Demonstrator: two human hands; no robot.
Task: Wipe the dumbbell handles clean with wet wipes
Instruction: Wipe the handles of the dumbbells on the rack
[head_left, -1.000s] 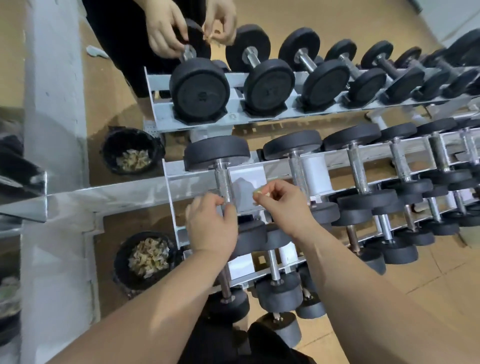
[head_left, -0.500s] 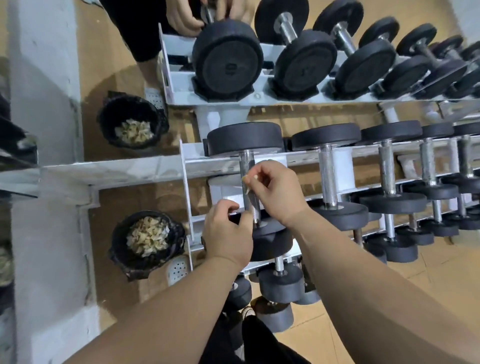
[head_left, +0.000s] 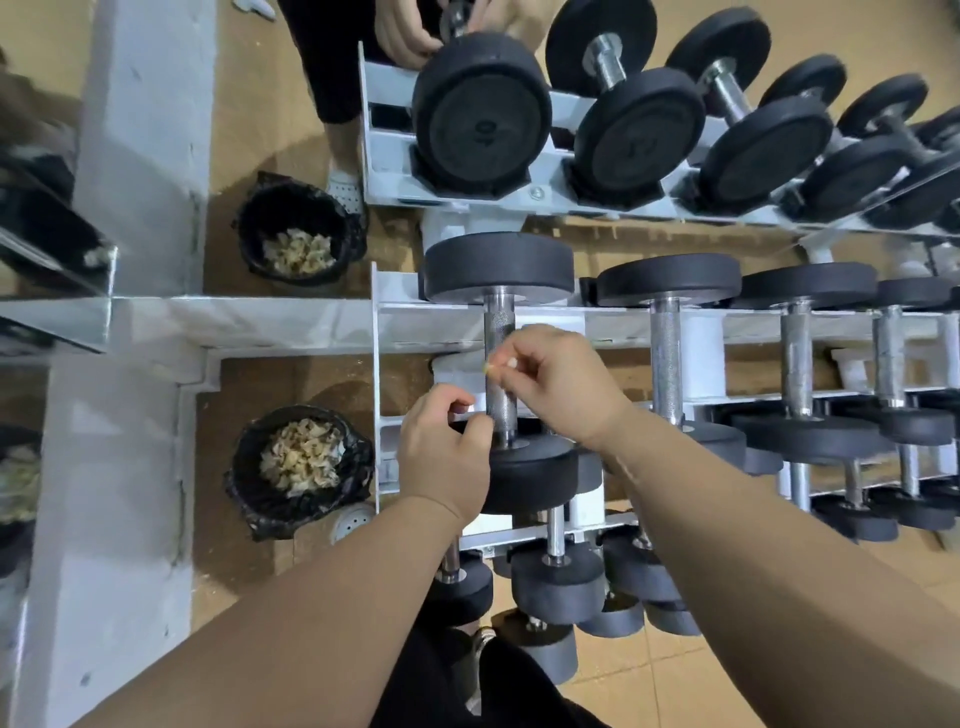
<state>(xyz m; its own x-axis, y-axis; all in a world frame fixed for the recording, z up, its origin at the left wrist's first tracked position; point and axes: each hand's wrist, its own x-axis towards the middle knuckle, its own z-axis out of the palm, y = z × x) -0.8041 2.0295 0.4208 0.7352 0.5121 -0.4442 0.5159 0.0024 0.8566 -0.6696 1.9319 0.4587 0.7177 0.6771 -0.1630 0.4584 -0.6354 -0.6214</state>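
The leftmost dumbbell lies on the top tier of the white rack, its knurled steel handle running away from me. My right hand pinches a small yellowish wet wipe against the middle of that handle. My left hand is curled at the handle's lower left, fingertips touching the steel just above the near weight. Whether it holds anything is hidden.
More dumbbells fill the rack to the right and the lower tiers. A black bin of used wipes stands on the floor at left. A wall mirror ahead reflects the rack, the bin and my hands.
My left hand has loosened from a full wrap on the handle to curled fingertips at its base. My right hand has brought the pinched wipe onto the handle's middle.
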